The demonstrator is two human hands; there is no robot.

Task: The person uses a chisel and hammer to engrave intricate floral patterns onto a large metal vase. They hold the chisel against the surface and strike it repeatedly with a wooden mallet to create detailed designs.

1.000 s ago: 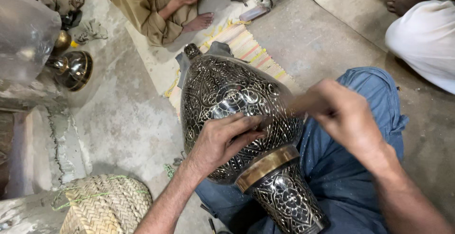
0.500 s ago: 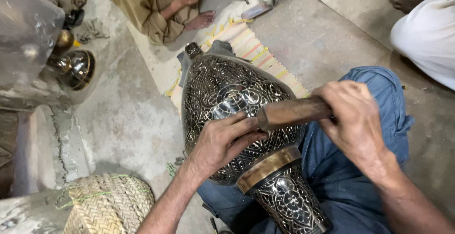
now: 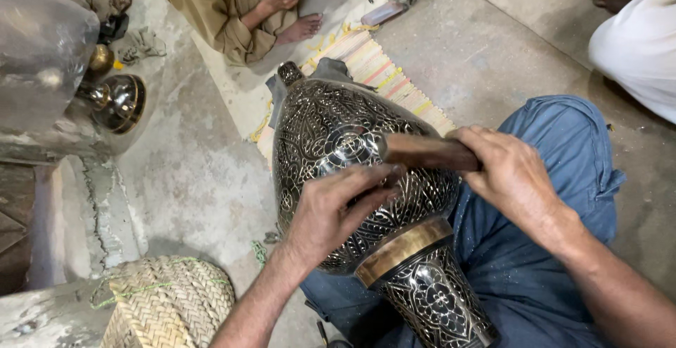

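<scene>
A large dark metal vase (image 3: 331, 129) with fine silver engraving and a brass band (image 3: 403, 241) lies tilted across my lap. My left hand (image 3: 334, 210) rests on its belly, fingers pinched around a thin chisel whose tip is hidden. My right hand (image 3: 510, 172) grips a wooden mallet (image 3: 422, 152), its head lying low over the left fingers. The vase's far end rests near a striped mat (image 3: 384, 73).
Another person in tan clothes (image 3: 225, 10) sits at the top of the floor; someone in white (image 3: 634, 45) is at the right. A small dark metal pot (image 3: 120, 101) stands at left, a woven straw basket (image 3: 169, 302) at bottom left. Concrete floor (image 3: 183, 172) surrounds them.
The mallet in my right hand has swung down from a raised, blurred position to just above my left fingers. The left hand and vase have stayed in place.
</scene>
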